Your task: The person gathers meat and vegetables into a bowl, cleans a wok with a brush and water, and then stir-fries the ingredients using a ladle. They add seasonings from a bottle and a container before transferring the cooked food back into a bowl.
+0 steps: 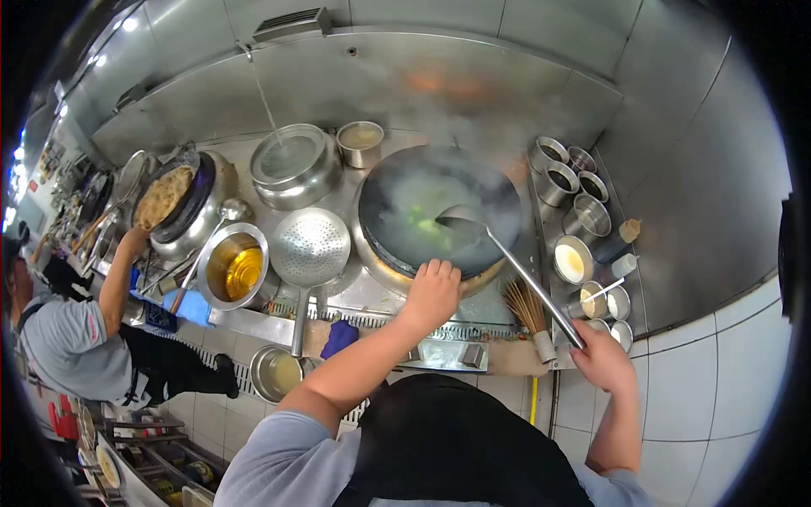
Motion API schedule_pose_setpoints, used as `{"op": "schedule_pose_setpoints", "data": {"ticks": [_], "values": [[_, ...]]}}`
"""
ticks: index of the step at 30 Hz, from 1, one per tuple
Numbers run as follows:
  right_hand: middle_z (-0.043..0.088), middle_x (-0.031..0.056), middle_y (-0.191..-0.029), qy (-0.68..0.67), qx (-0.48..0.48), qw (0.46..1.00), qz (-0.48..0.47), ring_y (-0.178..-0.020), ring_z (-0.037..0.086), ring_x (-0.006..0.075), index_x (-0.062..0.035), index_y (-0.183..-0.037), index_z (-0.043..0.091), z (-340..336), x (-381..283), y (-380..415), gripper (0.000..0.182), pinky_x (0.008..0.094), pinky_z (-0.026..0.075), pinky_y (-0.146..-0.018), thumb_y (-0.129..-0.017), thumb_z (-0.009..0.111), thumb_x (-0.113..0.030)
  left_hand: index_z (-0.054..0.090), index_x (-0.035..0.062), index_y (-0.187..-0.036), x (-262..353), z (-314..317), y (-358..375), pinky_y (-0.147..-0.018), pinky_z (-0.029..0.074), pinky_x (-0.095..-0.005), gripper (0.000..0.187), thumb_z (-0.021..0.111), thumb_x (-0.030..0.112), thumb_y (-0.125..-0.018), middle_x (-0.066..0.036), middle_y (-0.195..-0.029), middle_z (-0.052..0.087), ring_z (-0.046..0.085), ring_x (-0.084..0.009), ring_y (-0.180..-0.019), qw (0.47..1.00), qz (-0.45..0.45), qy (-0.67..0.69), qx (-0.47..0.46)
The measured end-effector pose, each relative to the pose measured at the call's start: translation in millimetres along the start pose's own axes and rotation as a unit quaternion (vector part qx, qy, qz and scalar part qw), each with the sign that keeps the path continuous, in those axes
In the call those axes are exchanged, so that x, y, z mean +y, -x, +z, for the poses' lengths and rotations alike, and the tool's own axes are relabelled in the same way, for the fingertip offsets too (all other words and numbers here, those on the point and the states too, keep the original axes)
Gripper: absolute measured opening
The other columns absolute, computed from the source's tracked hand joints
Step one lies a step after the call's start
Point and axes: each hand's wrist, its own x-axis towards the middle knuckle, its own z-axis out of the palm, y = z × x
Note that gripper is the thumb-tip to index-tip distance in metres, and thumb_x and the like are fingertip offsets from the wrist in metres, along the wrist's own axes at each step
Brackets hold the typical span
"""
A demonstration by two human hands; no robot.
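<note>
A large dark wok (389, 194) sits on the burner at the centre, steaming, with green food (422, 220) in its cloudy contents. My left hand (436, 291) is closed at the wok's near rim; what its fingers grip there is too small to tell apart from the rim. My right hand (601, 355) is wrapped round the handle end of a long metal ladle (532, 281). The ladle's bowl hangs over the right half of the wok, in the steam. A bamboo brush (528, 308) lies between the wok and my right hand.
Seasoning pots (586, 216) line the right shelf. Left of the wok are a perforated strainer (311, 245), a pot of yellow oil (232, 269) and a covered pot (291, 165) under running water. Another person (76, 338) works at a wok on the far left.
</note>
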Motion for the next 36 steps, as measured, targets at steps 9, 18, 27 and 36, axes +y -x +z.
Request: {"op": "schedule_pose_setpoints", "data": {"ticks": [9,18,27,36], "values": [[0.065,0.0192,-0.084,0.132,0.028,0.991,-0.008,-0.079,0.063,0.0382,-0.0112,-0.122,0.051,52,-9,-39,0.044,0.0492,0.05,-0.07,-0.078,0.058,-0.014,0.062,0.0076,-0.074,-22,59,-9,-0.063,0.049,-0.0415,0.034,0.051,0.035,-0.091,-0.01,-0.07,0.065,0.064,-0.0288,-0.066,0.994,-0.023,0.054,-0.088],[0.065,0.0229,-0.093,0.006,0.145,0.989,0.037,-0.088,0.062,0.0406,-0.0098,-0.127,0.05,125,-6,-141,0.049,0.0485,0.049,-0.077,-0.08,0.058,-0.016,0.052,0.002,-0.115,-46,-10,50,-0.091,0.039,-0.0459,0.043,0.067,0.021,-0.08,-0.018,-0.107,0.056,0.051,-0.0357,-0.104,0.972,-0.082,0.188,0.113],[0.06,0.013,-0.069,-0.305,0.076,0.948,0.042,-0.051,0.058,0.0264,-0.0001,-0.104,0.057,114,-12,-196,0.025,0.037,0.048,-0.051,-0.082,0.054,-0.011,0.029,0.0017,-0.14,-123,-35,240,-0.09,0.044,-0.0465,0.071,0.061,0.03,-0.083,-0.024,-0.118,0.052,0.055,-0.0371,-0.109,0.864,-0.466,-0.115,-0.154],[0.052,0.0031,-0.063,-0.498,-0.197,0.844,0.013,-0.043,0.05,0.0142,-0.0041,-0.093,0.052,117,25,-145,0.012,0.0281,0.041,-0.041,-0.083,0.055,-0.008,0.02,0.0014,-0.145,-123,-38,257,-0.084,0.049,-0.0462,0.063,0.047,0.017,-0.09,-0.027,-0.114,0.053,0.059,-0.0405,-0.099,0.851,-0.479,-0.013,-0.215]]}}
